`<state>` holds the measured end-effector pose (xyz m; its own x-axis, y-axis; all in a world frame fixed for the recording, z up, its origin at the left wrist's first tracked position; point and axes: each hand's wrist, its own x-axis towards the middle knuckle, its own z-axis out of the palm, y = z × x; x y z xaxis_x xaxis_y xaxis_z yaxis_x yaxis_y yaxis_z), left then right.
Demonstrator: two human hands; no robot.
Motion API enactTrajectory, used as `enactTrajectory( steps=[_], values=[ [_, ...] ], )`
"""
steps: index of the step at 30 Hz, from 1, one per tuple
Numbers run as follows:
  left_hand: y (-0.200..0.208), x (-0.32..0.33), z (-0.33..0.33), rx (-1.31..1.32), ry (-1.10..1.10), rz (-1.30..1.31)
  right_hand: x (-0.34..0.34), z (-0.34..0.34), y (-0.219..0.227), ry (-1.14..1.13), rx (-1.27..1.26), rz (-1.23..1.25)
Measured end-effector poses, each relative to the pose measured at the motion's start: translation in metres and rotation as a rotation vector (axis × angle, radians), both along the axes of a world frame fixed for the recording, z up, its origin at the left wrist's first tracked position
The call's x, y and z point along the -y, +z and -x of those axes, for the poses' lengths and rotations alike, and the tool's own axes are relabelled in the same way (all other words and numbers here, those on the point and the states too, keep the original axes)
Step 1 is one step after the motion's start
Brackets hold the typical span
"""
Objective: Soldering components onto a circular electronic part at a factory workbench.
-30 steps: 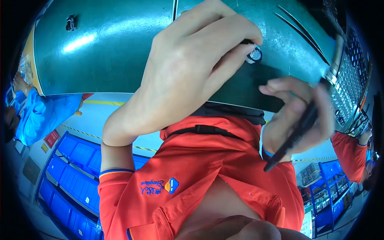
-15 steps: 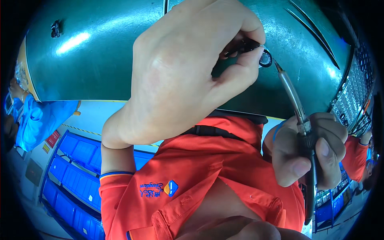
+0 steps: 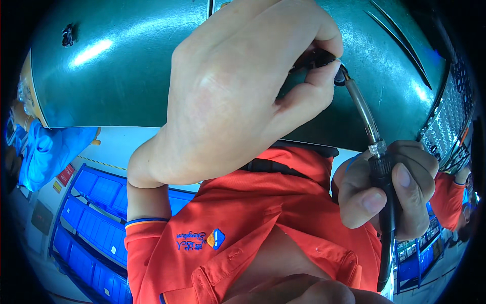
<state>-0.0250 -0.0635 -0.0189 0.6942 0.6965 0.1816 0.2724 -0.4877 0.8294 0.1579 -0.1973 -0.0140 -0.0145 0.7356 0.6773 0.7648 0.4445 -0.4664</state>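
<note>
My left hand [image 3: 238, 91] is raised over the green work mat [image 3: 121, 96], its thumb and fingertips pinched on a small black part with a round end [image 3: 339, 77]. Most of that part is hidden behind my fingers. Lower on the right, my right hand [image 3: 416, 190] grips a soldering iron [image 3: 362, 107] by its black handle. The iron slants up and to the left, its metal tip at the round end of the part. Whether the tip touches it, I cannot tell. A pair of dark tweezers [image 3: 403, 46] lies on the mat to the right.
Another small black part [image 3: 67, 36] lies at the mat's far left. A textured tray [image 3: 445, 114] stands along the right edge. A person in blue [image 3: 48, 152] is at the left, near racked blue bins [image 3: 96, 215]. Another person's red sleeve [image 3: 448, 200] shows at the right.
The soldering iron has moved up and left, bringing its tip from beside the round end to it. My left hand has shifted slightly right with the part.
</note>
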Motion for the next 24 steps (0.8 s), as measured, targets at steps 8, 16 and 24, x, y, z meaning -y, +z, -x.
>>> enactTrajectory(
  steps=[8, 16, 24],
  values=[
    [-0.002, 0.000, 0.000, -0.004, 0.007, -0.003, -0.001, 0.004, -0.003, -0.033, -0.004, -0.036],
    [-0.002, 0.001, -0.001, -0.013, 0.001, 0.002, 0.000, 0.005, -0.013, -0.140, -0.104, -0.204],
    [-0.014, 0.002, 0.007, -0.026, -0.025, 0.014, 0.004, 0.002, -0.039, -0.092, -0.344, -0.211]
  ],
)
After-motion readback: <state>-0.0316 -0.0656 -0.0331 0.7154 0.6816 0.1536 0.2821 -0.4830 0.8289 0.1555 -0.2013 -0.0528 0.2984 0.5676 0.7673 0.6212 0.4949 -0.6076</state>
